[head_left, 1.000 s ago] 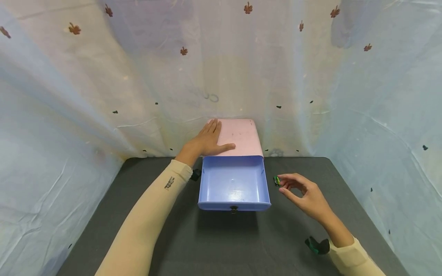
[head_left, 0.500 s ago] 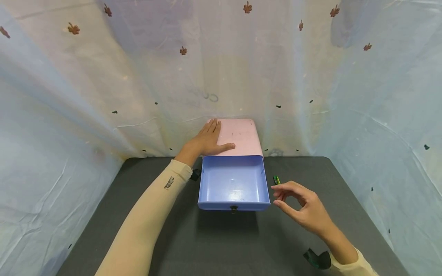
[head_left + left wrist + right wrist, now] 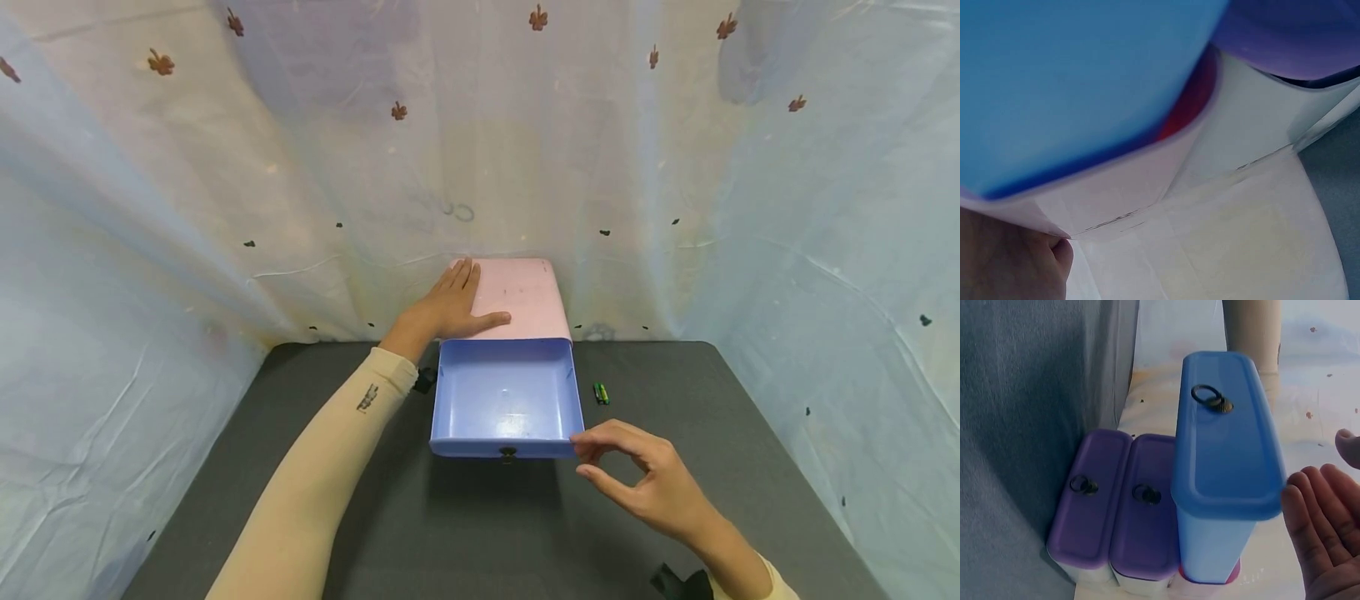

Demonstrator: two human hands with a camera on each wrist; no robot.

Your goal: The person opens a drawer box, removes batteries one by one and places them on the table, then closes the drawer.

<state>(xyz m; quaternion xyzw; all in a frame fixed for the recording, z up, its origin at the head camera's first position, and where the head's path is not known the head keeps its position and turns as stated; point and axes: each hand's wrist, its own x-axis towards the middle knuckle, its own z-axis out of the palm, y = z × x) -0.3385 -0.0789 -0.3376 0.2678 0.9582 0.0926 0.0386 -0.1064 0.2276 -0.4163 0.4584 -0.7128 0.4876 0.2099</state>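
Blue plastic forms the drawer, which is pulled well out of the pink cabinet and is seen to hold nothing. The left hand is laid flat on the cabinet top, fingers straight, nothing gripped. The right hand is held at the drawer's front right corner, thumb and fingers loosely curved and apart, nothing held; contact with the rim cannot be judged. Two green batteries are left on the dark table, just beside the drawer's right wall. Two purple drawers below are shut. If the drawer were knocked by that hand, it could be skewed or tipped, since it overhangs far.
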